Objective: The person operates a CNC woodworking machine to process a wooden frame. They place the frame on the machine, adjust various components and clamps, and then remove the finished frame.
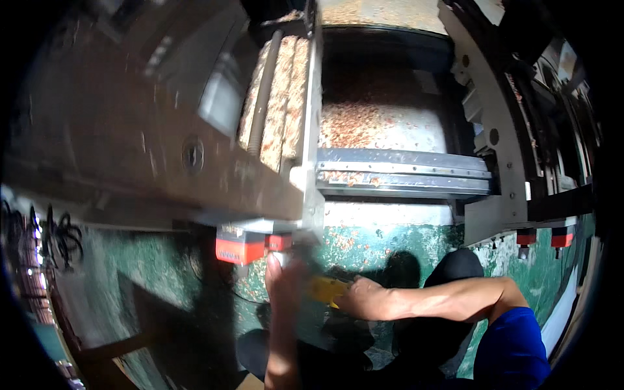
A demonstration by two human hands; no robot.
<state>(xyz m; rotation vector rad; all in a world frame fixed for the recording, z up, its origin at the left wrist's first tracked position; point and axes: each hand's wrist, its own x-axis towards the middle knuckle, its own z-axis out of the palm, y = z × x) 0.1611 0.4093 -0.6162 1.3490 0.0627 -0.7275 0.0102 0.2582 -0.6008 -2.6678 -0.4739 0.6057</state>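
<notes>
My right hand (365, 298) reaches in from the right and is closed around a yellow object (327, 290). The kind of this object cannot be made out, as motion blurs its left end. Coming up from the lower edge, my left hand (283, 281) is smeared by motion, with its fingertips at a small white part (281, 257). Right above those fingers, a red and black box (240, 246) hangs under the machine's near edge. A smaller red block (278, 242) sits beside it. Whether the left fingers grip the white part is hidden by blur.
A large brown metal machine body (188, 156) fills the left. Wood chips (351, 123) lie in the bay behind a grey crossbar (403, 172). A threaded rod (263, 97) runs left of it. At right stands a light metal frame (497, 130) with more red boxes (562, 236) below.
</notes>
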